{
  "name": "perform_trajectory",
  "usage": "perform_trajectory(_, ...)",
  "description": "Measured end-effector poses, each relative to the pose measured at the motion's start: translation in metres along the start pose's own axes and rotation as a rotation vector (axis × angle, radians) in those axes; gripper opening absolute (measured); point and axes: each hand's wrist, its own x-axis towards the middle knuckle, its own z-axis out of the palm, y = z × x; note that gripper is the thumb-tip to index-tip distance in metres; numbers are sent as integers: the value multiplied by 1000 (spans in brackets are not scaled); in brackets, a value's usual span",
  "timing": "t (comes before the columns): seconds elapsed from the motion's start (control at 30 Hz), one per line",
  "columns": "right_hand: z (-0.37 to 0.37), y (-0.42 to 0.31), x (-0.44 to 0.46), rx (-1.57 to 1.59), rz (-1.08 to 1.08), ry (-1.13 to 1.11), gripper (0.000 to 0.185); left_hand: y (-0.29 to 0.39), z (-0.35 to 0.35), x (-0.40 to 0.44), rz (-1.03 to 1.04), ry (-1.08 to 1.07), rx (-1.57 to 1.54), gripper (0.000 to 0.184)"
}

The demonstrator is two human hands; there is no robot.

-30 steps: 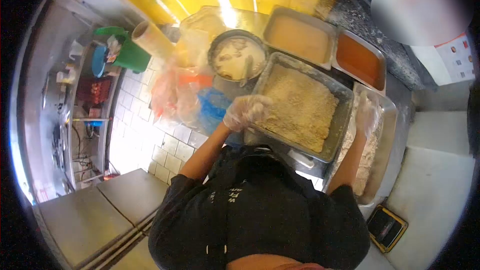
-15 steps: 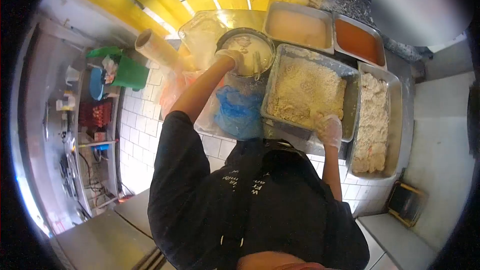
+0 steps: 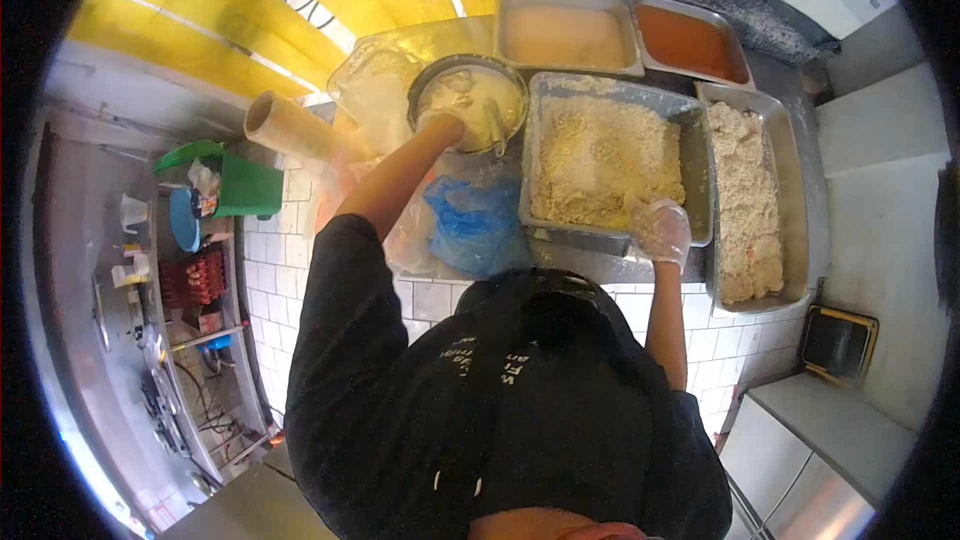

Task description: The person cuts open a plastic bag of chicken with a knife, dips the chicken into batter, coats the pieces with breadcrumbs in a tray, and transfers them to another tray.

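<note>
My left hand [image 3: 443, 129], in a clear plastic glove, reaches into a round dark-rimmed bowl [image 3: 414, 100] of pale, runny batter. Its fingers are hidden at the liquid, so their closure cannot be told. Pale lumps [image 3: 459, 81] sit in the batter, and a long utensil [image 3: 496, 130] leans at the bowl's right side. My right hand [image 3: 661, 230], also gloved, is at the front right of a deep metal tray [image 3: 700, 155]. Its fingers extend loosely to the edge of the yellowish breading [image 3: 607, 160], with nothing visible in them.
Right of the tray stands a long pan [image 3: 795, 190] of coarse, pale coated pieces. Behind are a pan of cloudy liquid [image 3: 565, 37] and a pan of orange-red liquid [image 3: 690, 42]. A blue plastic bag [image 3: 475, 225] and a plastic-wrap roll [image 3: 300, 127] lie nearer the left.
The view has shifted, moving the trays left and up in the picture. My left hand sits lower in the bowl area, its glove less visible. My right hand stays by the tray's front right.
</note>
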Motion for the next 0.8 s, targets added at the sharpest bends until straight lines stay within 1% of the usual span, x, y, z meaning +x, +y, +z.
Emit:
perform_trajectory(0.13,1,3,-2,39,-11,-15,48,-9,10,2,38,44,-65,35)
perform_trajectory(0.2,-13,-8,-7,29,23,-15,61,-18,5,-1,47,62,-114,36)
perform_trajectory(0.27,-25,-16,-5,14,73,-38,61,-14,-30,-30,2,60,-128,46)
perform_trajectory(0.3,-24,-19,-5,-7,98,-64,62,-15,-37,-44,-62,59,-157,56)
perform_trajectory(0.33,-12,-12,-5,-1,102,-81,62,-21,-29,-39,-39,117,-128,49)
perform_trajectory(0.37,2,2,-2,-7,83,-85,62,-27,-20,-36,-43,102,-130,49)
perform_trajectory(0.4,6,5,0,-11,65,-86,62,-35,-12,-35,87,212,25,44)
perform_trajectory(0.5,2,4,-1,-26,19,-56,64,-77,18,-16,182,287,-89,33)
perform_trajectory(0.53,1,1,0,-26,10,-55,64,-84,25,-13,287,544,-52,27)
perform_trajectory(0.6,-1,-2,1,-40,16,-34,64,-91,35,-10,386,803,-12,27)
perform_trajectory(0.63,1,0,1,-41,10,-33,64,-93,35,-11,255,797,-190,26)
perform_trajectory(0.7,7,7,2,-10,22,-54,63,-90,30,-18,115,790,-371,26)
perform_trajectory(0.77,1,3,2,-39,32,-85,63,-58,-20,-62,-21,681,-316,28)
perform_trajectory(0.8,-2,1,2,-65,47,-118,62,-57,-18,-63,-17,683,-312,28)
